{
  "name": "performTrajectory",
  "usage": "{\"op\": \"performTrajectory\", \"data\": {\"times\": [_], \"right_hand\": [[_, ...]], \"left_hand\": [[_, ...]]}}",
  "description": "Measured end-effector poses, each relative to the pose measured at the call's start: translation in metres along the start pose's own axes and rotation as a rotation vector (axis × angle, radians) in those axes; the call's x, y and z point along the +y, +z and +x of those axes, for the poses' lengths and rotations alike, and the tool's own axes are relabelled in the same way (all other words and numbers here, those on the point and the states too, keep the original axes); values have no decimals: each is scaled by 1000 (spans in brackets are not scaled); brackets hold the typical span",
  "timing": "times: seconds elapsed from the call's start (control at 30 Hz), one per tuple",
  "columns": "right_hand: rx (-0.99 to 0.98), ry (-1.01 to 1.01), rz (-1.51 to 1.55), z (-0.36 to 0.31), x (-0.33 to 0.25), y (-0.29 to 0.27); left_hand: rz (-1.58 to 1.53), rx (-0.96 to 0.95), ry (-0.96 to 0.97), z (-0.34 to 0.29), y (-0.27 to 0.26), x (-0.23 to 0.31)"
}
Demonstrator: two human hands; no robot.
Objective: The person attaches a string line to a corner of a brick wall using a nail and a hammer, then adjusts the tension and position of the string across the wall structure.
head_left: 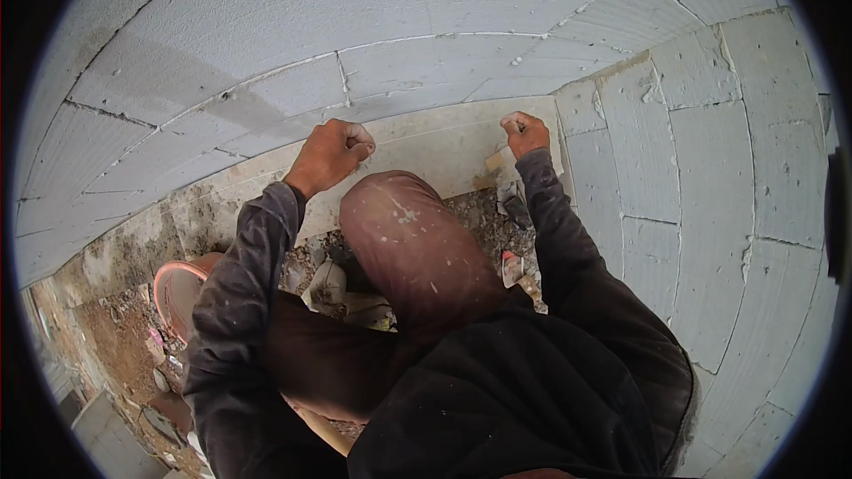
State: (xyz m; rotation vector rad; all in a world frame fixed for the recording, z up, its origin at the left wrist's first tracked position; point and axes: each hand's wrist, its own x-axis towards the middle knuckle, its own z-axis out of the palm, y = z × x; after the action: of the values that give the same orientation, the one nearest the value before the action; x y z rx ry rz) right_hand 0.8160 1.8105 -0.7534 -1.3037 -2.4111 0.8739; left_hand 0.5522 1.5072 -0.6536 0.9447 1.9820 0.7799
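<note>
My left hand (pixel 333 157) is closed, thumb and fingers pinched together, in front of the low pale concrete ledge (pixel 426 153) at the wall's foot. My right hand (pixel 525 134) is also closed in a pinch, farther right, near the inner corner. A thin pale line, seemingly a string (pixel 435 132), stretches from one hand to the other across the ledge. Its ends are hidden in the fingers. My bent knee (pixel 408 213), in stained reddish-brown trousers, comes up between my forearms.
Grey block walls stand ahead (pixel 382 0) and at the right (pixel 701 177). An orange-rimmed bucket (pixel 169 297) is beside my left forearm. Rubble and a whitish container (pixel 327 286) lie around my legs. Debris (pixel 510 186) sits below my right hand.
</note>
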Motion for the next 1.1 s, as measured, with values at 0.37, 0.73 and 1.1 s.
{"op": "performTrajectory", "data": {"times": [0.37, 0.73, 1.1], "right_hand": [[230, -32, 96, 4, 32, -44], [327, -152, 122, 18, 80, -60], [-284, 322, 1356, 24, 168, -87]], "left_hand": [[211, -77, 255, 134, 135, 84], [361, -96, 213, 171, 211, 214], [-264, 462, 387, 203, 315, 167]]}}
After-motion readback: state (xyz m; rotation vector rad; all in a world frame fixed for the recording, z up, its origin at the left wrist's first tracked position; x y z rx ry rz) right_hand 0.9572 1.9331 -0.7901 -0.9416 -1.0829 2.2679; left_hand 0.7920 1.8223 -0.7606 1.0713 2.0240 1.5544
